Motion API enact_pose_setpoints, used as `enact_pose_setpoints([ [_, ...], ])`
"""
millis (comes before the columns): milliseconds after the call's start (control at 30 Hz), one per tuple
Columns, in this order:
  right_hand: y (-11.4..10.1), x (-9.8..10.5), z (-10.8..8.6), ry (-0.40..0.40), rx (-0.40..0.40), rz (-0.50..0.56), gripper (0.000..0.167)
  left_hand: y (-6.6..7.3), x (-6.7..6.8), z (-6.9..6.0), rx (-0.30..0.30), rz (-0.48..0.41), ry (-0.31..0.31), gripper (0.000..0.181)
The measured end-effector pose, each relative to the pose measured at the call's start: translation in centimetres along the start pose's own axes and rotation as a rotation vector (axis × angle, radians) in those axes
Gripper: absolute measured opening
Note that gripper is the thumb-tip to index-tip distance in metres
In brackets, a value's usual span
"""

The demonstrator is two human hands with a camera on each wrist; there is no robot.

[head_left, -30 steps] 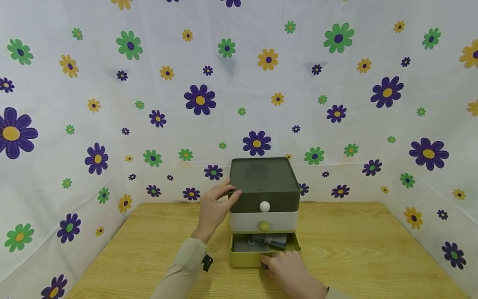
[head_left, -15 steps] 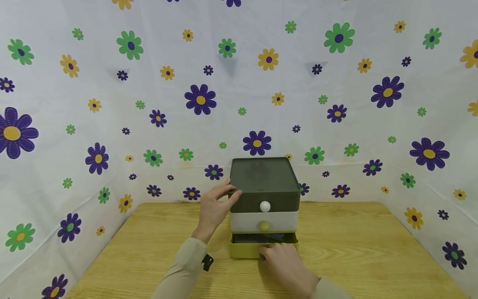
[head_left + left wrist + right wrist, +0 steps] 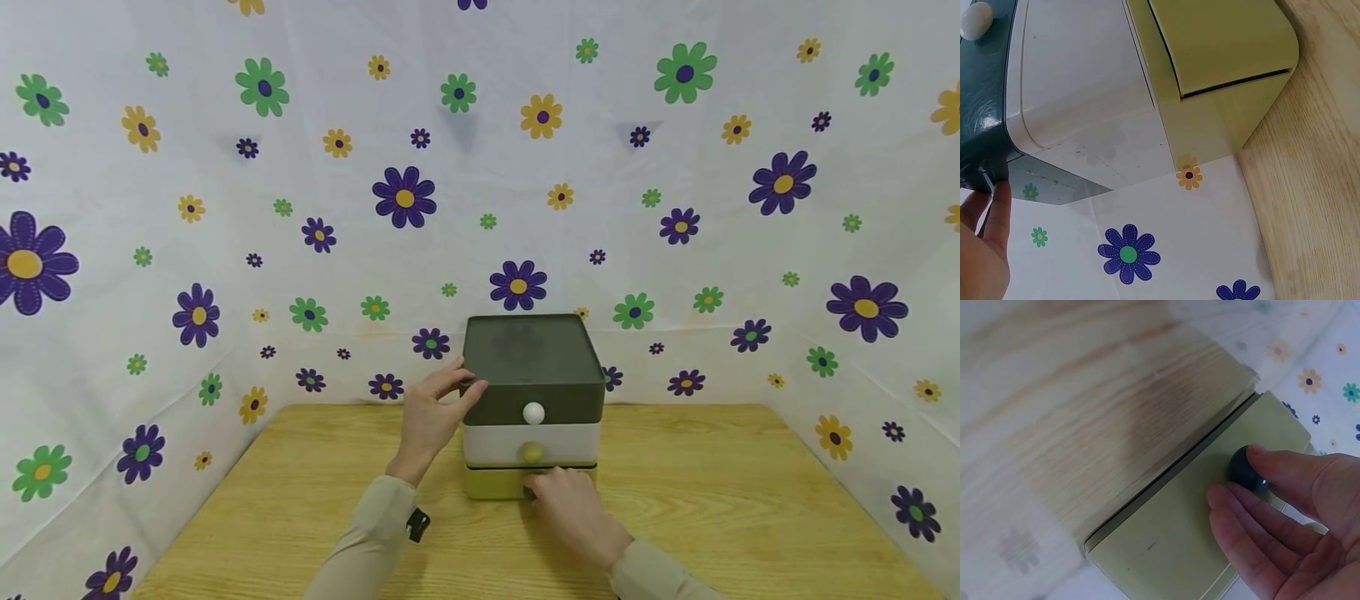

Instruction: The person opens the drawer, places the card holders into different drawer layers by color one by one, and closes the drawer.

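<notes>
A small drawer organizer stands on the table, with a dark green top tier (image 3: 495, 405), a white middle drawer (image 3: 491, 446) and an olive bottom drawer (image 3: 491, 483). My left hand (image 3: 429, 417) grips the top tier's front left corner with thumb and fingertips. My right hand (image 3: 573, 508) pinches the dark round knob (image 3: 1246, 470) on the bottom drawer's front between thumb and fingers. That drawer is pushed in, with a thin dark gap along its top edge. Its contents are hidden. Above it show a yellow-green knob (image 3: 532, 452) and a white knob (image 3: 533, 413).
The wood-grain table (image 3: 712, 500) extends on both sides of the organizer. Behind and at the sides hangs a white cloth (image 3: 337, 275) printed with flowers. A dark band or device (image 3: 417, 525) sits at the left wrist.
My right hand has pushed the bottom drawer inward by its knob, and the grey items inside have gone out of sight. The left hand keeps its place on the corner.
</notes>
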State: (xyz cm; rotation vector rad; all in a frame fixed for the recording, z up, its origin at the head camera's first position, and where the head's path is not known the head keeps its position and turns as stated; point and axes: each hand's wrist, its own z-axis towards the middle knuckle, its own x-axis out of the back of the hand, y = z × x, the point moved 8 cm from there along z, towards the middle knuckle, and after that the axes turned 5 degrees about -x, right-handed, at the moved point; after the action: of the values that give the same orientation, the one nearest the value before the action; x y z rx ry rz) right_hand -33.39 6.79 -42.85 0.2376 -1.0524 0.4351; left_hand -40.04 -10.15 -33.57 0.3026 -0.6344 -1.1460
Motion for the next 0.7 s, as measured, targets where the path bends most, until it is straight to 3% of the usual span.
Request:
enact_pose_setpoints([
  [367, 0.6, -0.3, 0.3, -0.071, -0.050, 0.070, 0.017, 0.4, 0.0, -0.2, -0.023, -0.006, 0.016, 0.021],
  [700, 1.1, -0.4, 0.6, -0.067, -0.078, 0.141, 0.020, 0.2, 0.1, -0.2, -0.026, -0.004, 0.025, 0.022],
])
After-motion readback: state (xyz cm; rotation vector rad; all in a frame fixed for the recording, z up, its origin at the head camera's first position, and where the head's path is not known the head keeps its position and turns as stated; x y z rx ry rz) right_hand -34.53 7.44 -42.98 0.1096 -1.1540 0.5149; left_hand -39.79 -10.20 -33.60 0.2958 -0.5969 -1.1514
